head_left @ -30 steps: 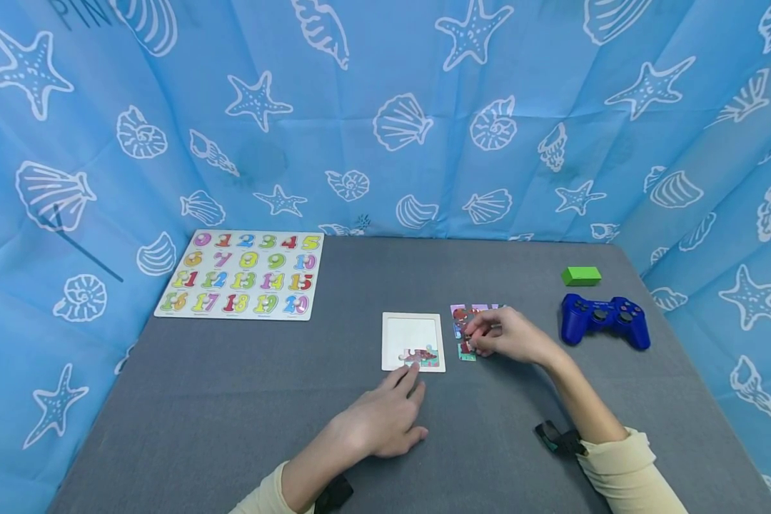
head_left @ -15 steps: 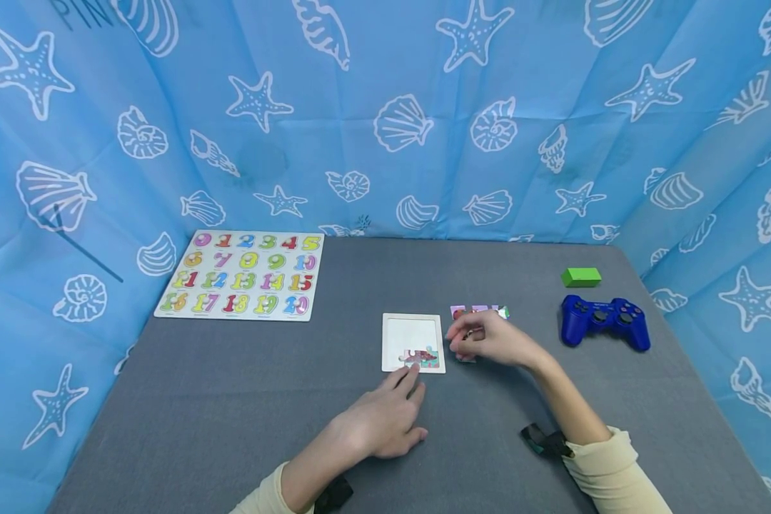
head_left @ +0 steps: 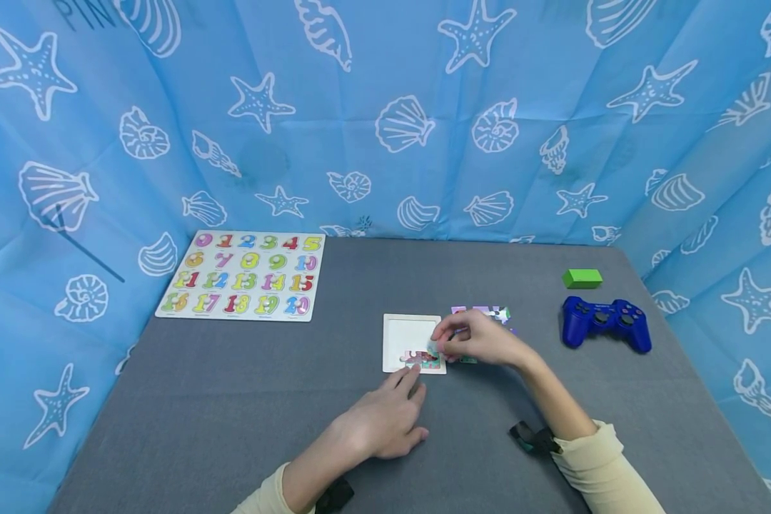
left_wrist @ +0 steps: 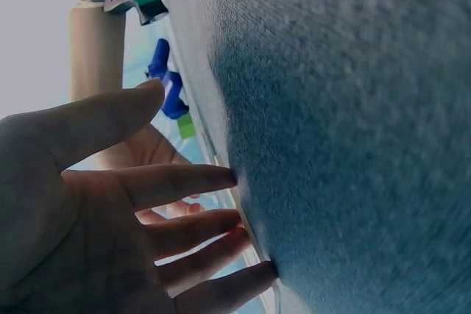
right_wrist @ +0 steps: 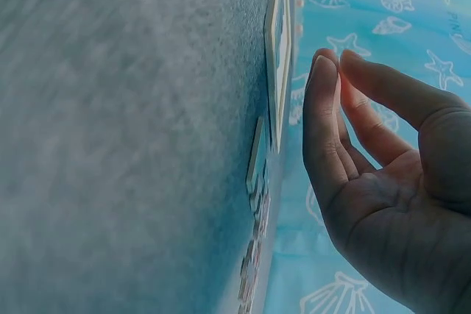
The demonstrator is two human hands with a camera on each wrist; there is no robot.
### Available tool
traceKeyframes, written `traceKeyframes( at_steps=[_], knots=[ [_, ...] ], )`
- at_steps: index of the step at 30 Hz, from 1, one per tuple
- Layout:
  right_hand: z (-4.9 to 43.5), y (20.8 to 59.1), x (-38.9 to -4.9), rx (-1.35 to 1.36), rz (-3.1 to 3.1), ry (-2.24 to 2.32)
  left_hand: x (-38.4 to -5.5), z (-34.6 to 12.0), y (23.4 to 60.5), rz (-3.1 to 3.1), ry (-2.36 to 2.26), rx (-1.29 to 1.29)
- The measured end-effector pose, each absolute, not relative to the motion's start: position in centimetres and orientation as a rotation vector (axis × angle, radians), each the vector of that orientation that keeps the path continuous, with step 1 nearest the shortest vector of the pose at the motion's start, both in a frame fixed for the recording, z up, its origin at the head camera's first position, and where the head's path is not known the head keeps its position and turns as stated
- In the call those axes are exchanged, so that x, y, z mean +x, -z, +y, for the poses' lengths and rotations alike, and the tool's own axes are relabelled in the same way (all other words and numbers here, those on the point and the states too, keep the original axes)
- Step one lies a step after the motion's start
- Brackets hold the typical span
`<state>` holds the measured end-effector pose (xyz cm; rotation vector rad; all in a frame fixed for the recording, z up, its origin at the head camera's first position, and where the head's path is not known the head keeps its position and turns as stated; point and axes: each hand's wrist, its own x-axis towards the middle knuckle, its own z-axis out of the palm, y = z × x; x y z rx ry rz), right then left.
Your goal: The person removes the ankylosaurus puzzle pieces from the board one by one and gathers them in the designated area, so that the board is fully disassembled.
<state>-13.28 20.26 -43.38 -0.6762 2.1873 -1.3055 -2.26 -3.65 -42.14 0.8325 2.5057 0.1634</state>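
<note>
A small white puzzle tray (head_left: 403,330) lies mid-table, with joined jigsaw pieces (head_left: 416,358) in its front right corner. My left hand (head_left: 385,420) rests with extended fingers at the tray's front edge; the left wrist view shows those fingertips (left_wrist: 266,270) against its border. Over the tray's right side, my right hand (head_left: 482,338) pinches a teal puzzle piece (head_left: 432,347) between thumb and fingers, most of it hidden by them. Loose jigsaw pieces (head_left: 497,313) lie right of the tray, partly covered by that hand. From the right wrist, the pinching hand (right_wrist: 383,152) appears raised above the tray's level.
A number puzzle board (head_left: 240,275) lies at the back left. On the right are a blue game controller (head_left: 605,321) and a green block (head_left: 582,278). A blue curtain with shells (head_left: 334,143) borders the grey table (head_left: 231,400) behind and at both sides.
My right hand has moved left from the loose pieces to the tray's right side, carrying a puzzle piece. The left hand has stayed at the tray's front edge.
</note>
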Motion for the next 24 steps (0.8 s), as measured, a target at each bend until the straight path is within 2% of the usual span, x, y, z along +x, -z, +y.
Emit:
traceKeyframes(
  at_steps=[24],
  knots=[
    [16.1,43.6,-15.5,-0.753,2.134,1.115,-2.3,-3.6,42.3,2.607,-0.087,0.933]
  ],
)
